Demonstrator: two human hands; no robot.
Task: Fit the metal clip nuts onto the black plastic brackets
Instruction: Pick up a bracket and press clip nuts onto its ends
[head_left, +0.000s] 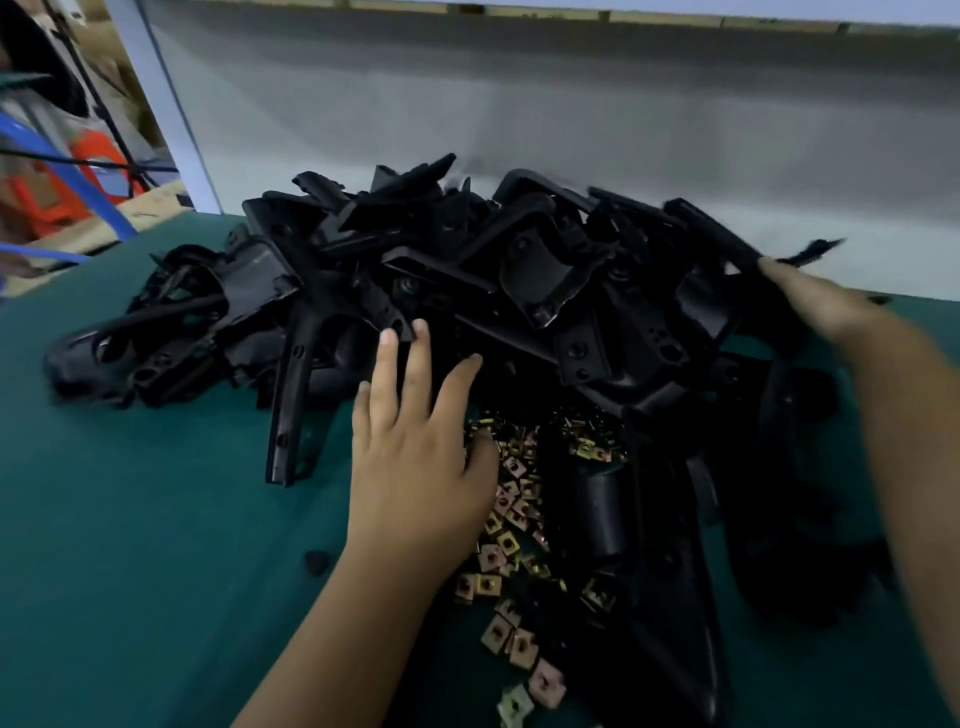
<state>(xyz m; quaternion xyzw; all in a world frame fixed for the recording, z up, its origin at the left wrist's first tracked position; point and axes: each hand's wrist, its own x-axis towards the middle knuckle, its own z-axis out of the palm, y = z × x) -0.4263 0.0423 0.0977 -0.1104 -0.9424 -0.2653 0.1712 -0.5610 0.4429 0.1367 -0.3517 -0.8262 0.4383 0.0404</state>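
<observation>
Green worktop (130, 519) carries a tangled heap of black plastic brackets (467, 270); loose metal clip nuts (511, 525) lie scattered just in front of it, toward the person. Left hand (415, 457), fingers straight and spread, rests on the near edge of the heap with the thumb at the nuts, holding nothing. Right hand (821, 306) is at the heap's right side, motion-blurred; cannot tell its grasp. Risks: brackets interlock, so pulling one likely drags neighbours and slides the heap over the nuts, burying them; sweeping motion could knock nuts off the near edge.
</observation>
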